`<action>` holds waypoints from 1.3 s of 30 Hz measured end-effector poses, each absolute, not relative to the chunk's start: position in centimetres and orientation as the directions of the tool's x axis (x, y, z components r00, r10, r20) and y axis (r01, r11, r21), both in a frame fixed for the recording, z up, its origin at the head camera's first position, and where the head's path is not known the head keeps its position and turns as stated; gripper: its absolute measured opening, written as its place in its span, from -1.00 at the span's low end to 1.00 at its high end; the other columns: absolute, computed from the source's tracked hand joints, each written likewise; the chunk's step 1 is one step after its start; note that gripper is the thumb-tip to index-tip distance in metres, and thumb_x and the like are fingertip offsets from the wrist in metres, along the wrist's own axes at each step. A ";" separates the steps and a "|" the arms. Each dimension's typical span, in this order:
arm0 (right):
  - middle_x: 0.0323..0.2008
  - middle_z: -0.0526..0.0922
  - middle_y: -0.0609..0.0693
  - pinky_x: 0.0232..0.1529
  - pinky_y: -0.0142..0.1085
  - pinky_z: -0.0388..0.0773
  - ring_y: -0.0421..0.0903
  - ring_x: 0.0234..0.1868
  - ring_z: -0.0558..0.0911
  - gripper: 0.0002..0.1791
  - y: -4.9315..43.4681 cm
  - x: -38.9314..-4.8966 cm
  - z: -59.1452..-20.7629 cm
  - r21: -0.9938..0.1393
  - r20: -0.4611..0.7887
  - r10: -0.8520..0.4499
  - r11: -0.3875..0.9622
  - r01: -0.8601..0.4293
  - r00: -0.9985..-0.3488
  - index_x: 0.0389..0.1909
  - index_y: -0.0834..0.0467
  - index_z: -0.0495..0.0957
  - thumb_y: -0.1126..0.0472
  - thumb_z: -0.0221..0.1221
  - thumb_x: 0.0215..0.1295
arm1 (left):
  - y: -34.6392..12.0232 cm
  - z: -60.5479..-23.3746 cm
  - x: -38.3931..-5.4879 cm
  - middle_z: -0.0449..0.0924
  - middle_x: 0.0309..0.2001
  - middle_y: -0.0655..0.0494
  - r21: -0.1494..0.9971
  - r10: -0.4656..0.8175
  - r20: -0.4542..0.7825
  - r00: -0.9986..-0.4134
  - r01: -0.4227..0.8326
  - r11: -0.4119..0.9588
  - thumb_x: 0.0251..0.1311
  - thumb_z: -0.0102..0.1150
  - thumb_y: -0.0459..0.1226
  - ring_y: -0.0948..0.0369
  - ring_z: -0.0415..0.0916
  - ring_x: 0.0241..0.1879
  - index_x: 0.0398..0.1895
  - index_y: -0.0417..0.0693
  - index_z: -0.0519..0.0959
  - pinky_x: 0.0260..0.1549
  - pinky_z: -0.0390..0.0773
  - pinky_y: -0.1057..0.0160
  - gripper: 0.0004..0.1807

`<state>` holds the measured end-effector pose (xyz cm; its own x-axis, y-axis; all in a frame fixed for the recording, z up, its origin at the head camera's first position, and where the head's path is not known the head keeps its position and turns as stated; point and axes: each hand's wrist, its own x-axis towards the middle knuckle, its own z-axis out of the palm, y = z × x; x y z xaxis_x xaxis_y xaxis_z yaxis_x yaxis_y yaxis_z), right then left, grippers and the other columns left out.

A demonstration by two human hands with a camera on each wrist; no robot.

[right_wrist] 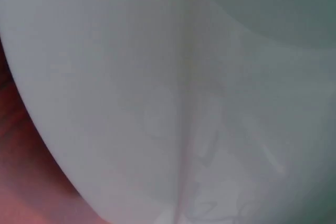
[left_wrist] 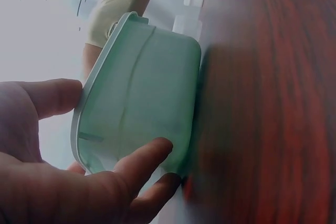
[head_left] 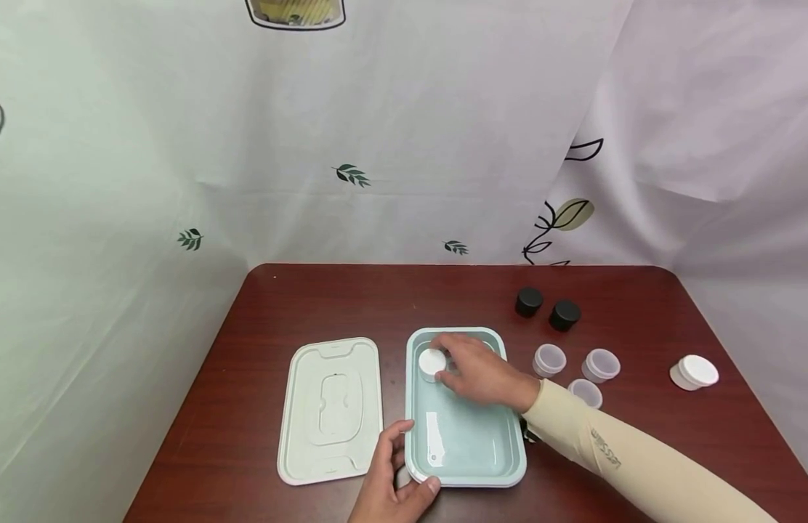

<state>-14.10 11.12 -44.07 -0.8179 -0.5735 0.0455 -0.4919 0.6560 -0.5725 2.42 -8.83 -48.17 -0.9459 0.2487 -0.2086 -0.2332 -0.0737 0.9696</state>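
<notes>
A pale blue-green plastic tub (head_left: 466, 443) stands on the table. My left hand (head_left: 394, 483) grips its near left corner, thumb at the near rim and a finger at the left rim. Seen from the left wrist, the fingers of that hand (left_wrist: 105, 182) lie along the tub's outer wall (left_wrist: 142, 93). Inside the tub, toward its far left corner, is a small round white-lidded jar (head_left: 431, 361). Thumb and fingers of my right hand (head_left: 479, 370) hold this jar from the right. The right wrist view is filled by a blurred pale surface.
Left of the tub lies a flat white lid (head_left: 299, 436). To its right stand two black-lidded jars (head_left: 528, 301), several translucent-lidded cups (head_left: 549, 359) and, farther right, a white jar (head_left: 695, 372). A dark object is partly hidden under the right forearm. A patterned white curtain (head_left: 404, 131) hangs behind the table.
</notes>
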 end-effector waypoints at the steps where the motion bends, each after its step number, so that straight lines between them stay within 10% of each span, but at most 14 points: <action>1: 0.07 0.70 0.04 0.05 -0.15 0.69 -0.07 0.02 0.69 -0.53 11.3 -14.1 -43.9 -0.581 0.048 -0.572 0.651 -0.489 -0.819 0.22 0.15 0.55 0.23 0.43 0.34 | -8.8 -48.2 2.4 0.18 0.41 -0.43 0.970 0.249 -0.209 -0.946 -0.233 -0.071 0.37 0.34 -0.30 -0.18 0.39 0.37 0.61 -0.16 0.00 0.11 0.69 0.27 -0.10; 19: 0.20 0.68 0.12 0.10 -0.19 0.74 0.07 0.18 0.73 -0.54 19.5 -13.7 -40.4 -0.804 0.044 -0.340 0.546 -0.235 -0.940 0.28 0.08 0.54 0.16 0.38 0.42 | -8.5 -48.2 2.5 0.22 0.37 -0.46 0.978 0.219 -0.178 -0.959 -0.196 -0.063 0.31 0.37 -0.38 -0.19 0.46 0.32 0.60 -0.16 0.04 0.10 0.71 0.22 -0.09; 28: 0.15 0.69 0.20 -0.08 -0.56 0.64 -0.44 -0.01 0.70 -0.54 27.0 -12.9 -40.1 -0.820 0.119 -0.153 0.541 -0.184 -0.981 0.27 0.24 0.53 0.17 0.35 0.45 | -8.7 -48.1 2.5 0.24 0.34 -0.47 0.976 0.242 -0.196 -0.950 -0.214 -0.050 0.36 0.34 -0.31 -0.17 0.48 0.29 0.60 -0.15 0.03 0.05 0.72 0.24 -0.12; 35: -0.05 0.68 -0.51 -0.14 -0.65 0.60 -0.56 -0.10 0.70 -0.59 33.0 -12.0 -41.2 -0.848 0.122 0.001 0.520 -0.103 -0.993 0.26 0.07 0.53 0.15 0.34 0.47 | -8.7 -48.3 2.4 0.24 0.32 -0.46 0.974 0.241 -0.195 -0.951 -0.217 -0.066 0.35 0.34 -0.33 -0.14 0.48 0.26 0.59 -0.15 0.05 0.03 0.73 0.22 -0.14; 39: -0.06 0.68 -0.55 -0.16 -0.67 0.55 -0.54 -0.11 0.71 -0.59 35.7 -10.9 -41.6 -0.879 0.064 0.075 0.477 -0.021 -0.995 0.27 -0.13 0.52 0.15 0.34 0.47 | -8.6 -48.3 2.4 0.26 0.32 -0.45 0.973 0.233 -0.200 -0.952 -0.222 -0.071 0.33 0.36 -0.33 -0.12 0.48 0.25 0.58 -0.15 0.07 0.02 0.73 0.22 -0.13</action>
